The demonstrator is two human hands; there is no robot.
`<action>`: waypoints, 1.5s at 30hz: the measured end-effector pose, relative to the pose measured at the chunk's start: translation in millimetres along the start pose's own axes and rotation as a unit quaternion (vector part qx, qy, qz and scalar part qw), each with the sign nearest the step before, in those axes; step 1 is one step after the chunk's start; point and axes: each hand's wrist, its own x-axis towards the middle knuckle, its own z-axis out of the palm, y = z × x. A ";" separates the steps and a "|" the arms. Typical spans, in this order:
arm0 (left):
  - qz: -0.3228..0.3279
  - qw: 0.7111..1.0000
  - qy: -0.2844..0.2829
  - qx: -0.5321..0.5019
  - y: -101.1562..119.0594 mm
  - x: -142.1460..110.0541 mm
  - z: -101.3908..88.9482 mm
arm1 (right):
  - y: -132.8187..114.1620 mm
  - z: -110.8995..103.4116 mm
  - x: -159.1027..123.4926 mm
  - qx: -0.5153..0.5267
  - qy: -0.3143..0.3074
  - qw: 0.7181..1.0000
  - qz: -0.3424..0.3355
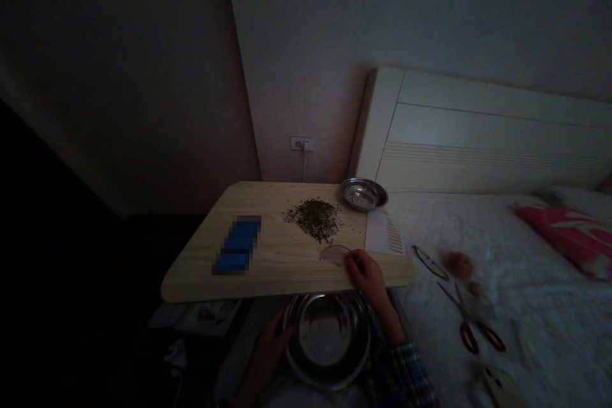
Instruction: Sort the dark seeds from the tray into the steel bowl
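My right hand (367, 273) is closed, its fingertips pinching a clear half-round plastic piece (336, 254) that looks like a protractor, flat near the front edge of the wooden tabletop (282, 277). Just beyond it lies a loose pile of small green beans (316, 218), with strays scattered around. Below the table edge, my left hand (276, 339) grips the left rim of a shiny metal bowl (327, 331) at my lap. The bowl's inside is dim, and its far rim sits close under the table edge.
A second metal bowl (363, 194) stands at the table's back right corner. Beside it lies a white sheet (377, 233) with a row of thin sticks (394, 234). A blurred blue object (238, 245) is at left. Scissors (471, 325) lie on the bed (540, 306).
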 end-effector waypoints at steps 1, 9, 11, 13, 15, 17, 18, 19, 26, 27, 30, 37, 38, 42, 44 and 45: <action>0.001 1.000 0.003 -0.002 -0.7 0.2 0.2 | -0.5 1.3 0.3 -0.011 0.003 1.000 0.001; 0.007 1.000 0.009 0.008 5.6 -4.9 -0.3 | -2.0 5.4 0.3 -0.040 0.002 0.999 -0.031; -0.002 1.000 0.006 0.009 11.3 -6.9 -0.6 | -0.8 5.3 -0.3 -0.040 -0.003 0.999 -0.037; -0.004 1.000 0.003 0.005 16.0 -8.1 -0.7 | 0.6 5.4 -0.8 -0.039 -0.008 0.998 -0.042; -0.002 1.000 -0.003 0.002 16.9 -7.9 -0.6 | 1.8 5.4 -1.1 -0.039 -0.012 0.998 -0.042; 0.000 1.000 -0.003 0.003 13.4 -6.6 -0.3 | 2.3 5.0 -1.5 -0.040 -0.017 0.998 -0.039; 0.003 1.000 0.000 0.004 10.6 -5.8 -0.1 | 2.4 4.7 -1.7 -0.039 -0.020 0.998 -0.039; 0.002 1.000 0.004 0.007 7.9 -5.0 0.0 | 2.3 4.3 -1.9 -0.038 -0.024 0.998 -0.041; -0.025 0.999 0.023 0.016 24.6 -12.4 -1.3 | 2.0 1.4 -3.5 -0.017 -0.027 0.998 -0.048; -0.036 0.999 0.030 0.020 30.5 -14.5 -1.7 | 2.3 1.2 -3.6 -0.014 -0.028 0.998 -0.050; -0.049 0.998 0.024 0.021 42.7 -18.7 -2.3 | 3.6 0.6 -4.1 -0.005 -0.032 0.998 -0.049; -0.048 0.998 0.030 0.018 46.1 -17.6 -1.0 | 3.7 -1.7 -6.1 0.007 -0.035 0.998 -0.053; -0.049 0.998 0.030 0.017 46.4 -17.7 -0.7 | 3.5 -2.1 -6.3 0.007 -0.036 0.998 -0.052; -0.040 0.999 0.031 0.010 44.7 -18.5 0.1 | 3.9 -3.0 -7.1 0.008 -0.036 0.998 -0.051; -0.035 0.999 0.033 0.010 40.6 -18.1 0.0 | 4.1 -3.4 -7.3 0.011 -0.036 0.998 -0.054; -0.031 0.999 0.032 0.009 38.1 -17.6 0.0 | 4.0 -3.7 -7.4 0.011 -0.038 0.998 -0.055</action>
